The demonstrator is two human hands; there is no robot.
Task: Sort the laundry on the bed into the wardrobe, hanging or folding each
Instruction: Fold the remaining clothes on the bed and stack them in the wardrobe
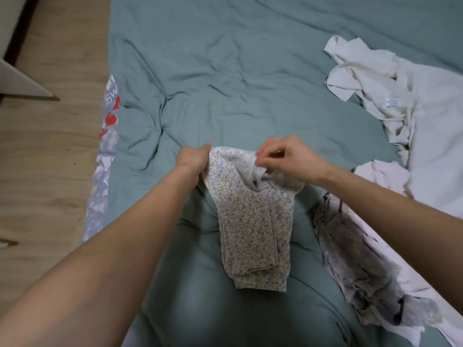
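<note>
Floral garment (pixel 253 229) held up over green duvet (pixel 213 78), top edge bunched between both hands, rest hanging folded below fingers. Left hand (pixel 193 159) gripping left corner, fingers curled round cloth. Right hand (pixel 283 156) pinching gathered fabric at right, fingers (pixel 263 160) bent. White clothes (pixel 406 96) piled well right of right hand; dark patterned piece (pixel 358 259), possibly blouse, lying below that wrist. Wood floor (pixel 50 159) left of left hand.

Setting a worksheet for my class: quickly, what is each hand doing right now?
Left hand: closed, gripping the top edge of the small-flowered cream cotton garment.
Right hand: closed, pinching the same garment's bunched top.
</note>
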